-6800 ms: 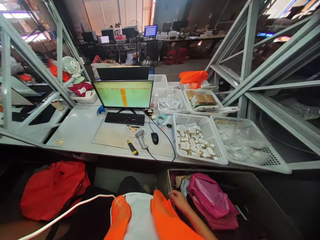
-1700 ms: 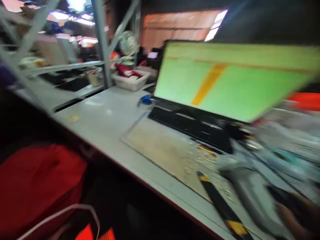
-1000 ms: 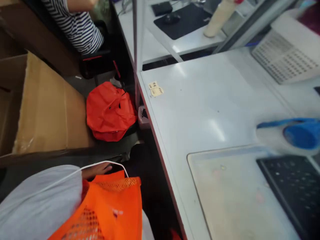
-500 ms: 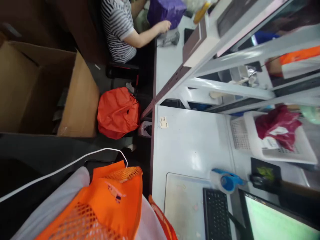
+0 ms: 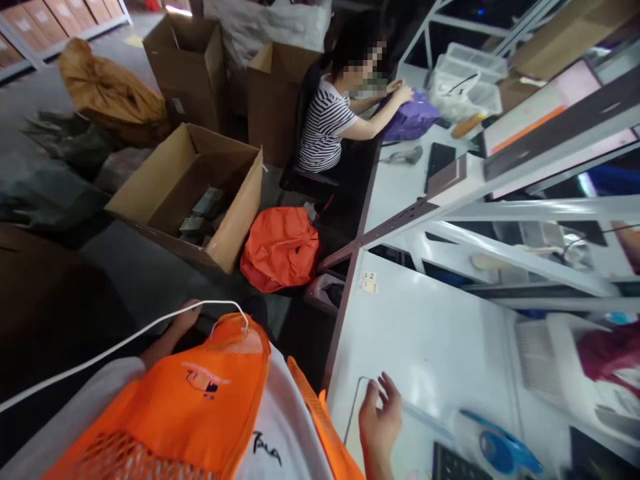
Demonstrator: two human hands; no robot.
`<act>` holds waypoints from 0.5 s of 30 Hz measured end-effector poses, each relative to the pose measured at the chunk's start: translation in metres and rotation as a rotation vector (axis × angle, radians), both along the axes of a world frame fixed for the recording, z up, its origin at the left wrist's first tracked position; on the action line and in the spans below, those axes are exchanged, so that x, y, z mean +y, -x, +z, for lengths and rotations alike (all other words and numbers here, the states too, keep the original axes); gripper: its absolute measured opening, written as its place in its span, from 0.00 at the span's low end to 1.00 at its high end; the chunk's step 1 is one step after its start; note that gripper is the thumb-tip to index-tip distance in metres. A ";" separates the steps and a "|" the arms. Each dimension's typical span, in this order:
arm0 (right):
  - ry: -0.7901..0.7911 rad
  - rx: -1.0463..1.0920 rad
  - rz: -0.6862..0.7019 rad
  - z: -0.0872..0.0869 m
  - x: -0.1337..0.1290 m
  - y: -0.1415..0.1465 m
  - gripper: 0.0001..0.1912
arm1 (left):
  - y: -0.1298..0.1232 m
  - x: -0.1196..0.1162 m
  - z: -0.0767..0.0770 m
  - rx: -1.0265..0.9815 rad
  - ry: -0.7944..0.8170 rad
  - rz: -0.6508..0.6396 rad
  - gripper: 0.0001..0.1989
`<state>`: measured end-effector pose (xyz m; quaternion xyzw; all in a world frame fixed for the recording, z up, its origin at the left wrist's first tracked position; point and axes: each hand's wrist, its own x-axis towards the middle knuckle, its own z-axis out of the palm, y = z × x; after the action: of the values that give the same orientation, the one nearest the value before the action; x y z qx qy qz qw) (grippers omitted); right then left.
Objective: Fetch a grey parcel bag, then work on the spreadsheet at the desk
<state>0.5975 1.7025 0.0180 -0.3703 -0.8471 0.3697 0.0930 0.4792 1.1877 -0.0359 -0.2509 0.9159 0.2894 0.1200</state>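
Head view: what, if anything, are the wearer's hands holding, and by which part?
The right hand is open, with nothing visible in it. The left hand is small and unclear; whether it holds anything cannot be told.

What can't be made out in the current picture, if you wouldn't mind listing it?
In the head view:
- Left hand: small, dim and crossed by the white cord; whether it grips anything is unclear.
- Desk mat: partly covered by the right hand and cut off by the bottom edge.
- Keyboard: mostly cut off by the bottom edge.
- White basket: cut off by the right edge.
- Label: too small to read.
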 end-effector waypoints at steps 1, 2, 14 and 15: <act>0.011 -0.004 0.000 0.000 -0.002 0.003 0.43 | 0.012 -0.012 -0.004 0.014 0.017 0.008 0.13; 0.020 -0.002 -0.001 0.001 -0.005 0.008 0.43 | 0.027 -0.025 -0.007 0.041 0.042 0.013 0.12; 0.081 -0.028 -0.041 -0.005 -0.110 0.141 0.38 | 0.211 -0.111 -0.033 -0.048 0.120 -0.595 0.30; 0.091 -0.030 -0.037 -0.008 -0.119 0.148 0.37 | 0.212 -0.109 -0.037 -0.096 0.123 -0.639 0.29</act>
<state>0.4498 1.5837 0.0102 -0.3951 -0.8238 0.4004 0.0704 0.2677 1.0787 -0.0730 0.0294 0.9574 0.1690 0.2323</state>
